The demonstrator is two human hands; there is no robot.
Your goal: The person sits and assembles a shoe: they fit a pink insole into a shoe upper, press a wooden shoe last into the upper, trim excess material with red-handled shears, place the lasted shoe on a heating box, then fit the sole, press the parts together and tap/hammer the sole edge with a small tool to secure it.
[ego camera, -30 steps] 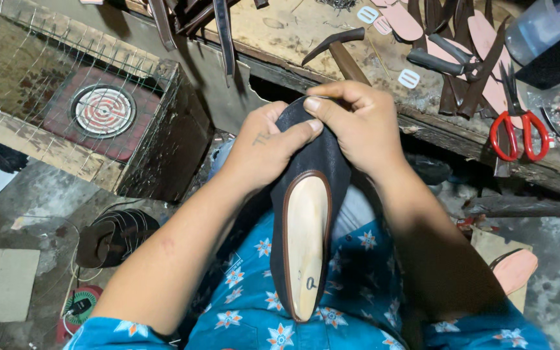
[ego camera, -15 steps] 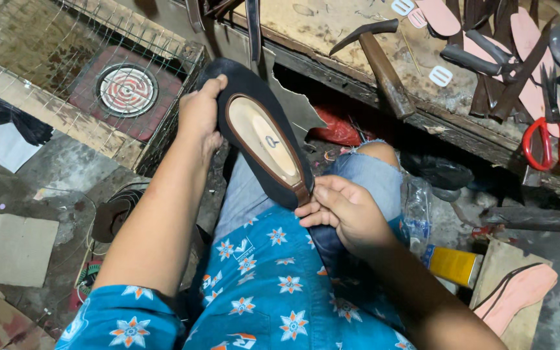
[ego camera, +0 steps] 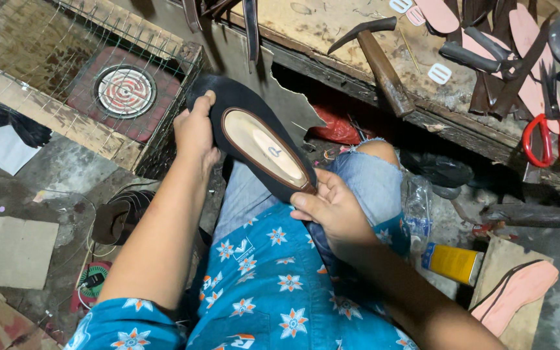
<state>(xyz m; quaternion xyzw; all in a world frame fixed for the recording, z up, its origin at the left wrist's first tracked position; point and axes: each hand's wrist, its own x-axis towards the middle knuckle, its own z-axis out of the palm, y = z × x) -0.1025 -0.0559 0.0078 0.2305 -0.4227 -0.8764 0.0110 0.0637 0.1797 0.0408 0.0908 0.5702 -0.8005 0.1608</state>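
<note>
A black flat shoe (ego camera: pixel 254 142) with a tan insole lies slanted above my lap, sole side away from me. My left hand (ego camera: pixel 194 129) grips its upper end, fingers curled over the black edge. My right hand (ego camera: pixel 332 210) holds the lower end, thumb pressed on the rim near the insole. My knees in blue jeans (ego camera: pixel 371 178) sit just under the shoe. I wear a blue shirt with white flowers.
A worn wooden bench (ego camera: pixel 332 32) runs across the top with a hammer (ego camera: pixel 380 55), red-handled scissors (ego camera: pixel 552 133) and pink insole cutouts (ego camera: pixel 520 26). A round electric heater (ego camera: pixel 124 91) sits in a wire-fenced box at left. A yellow tube (ego camera: pixel 452 262) and a pink sole (ego camera: pixel 520 291) lie at right.
The shoe went from upright against my chest, both hands at its top, to a slanted hold out to the left, one hand at each end. In the last half second it barely moved.
</note>
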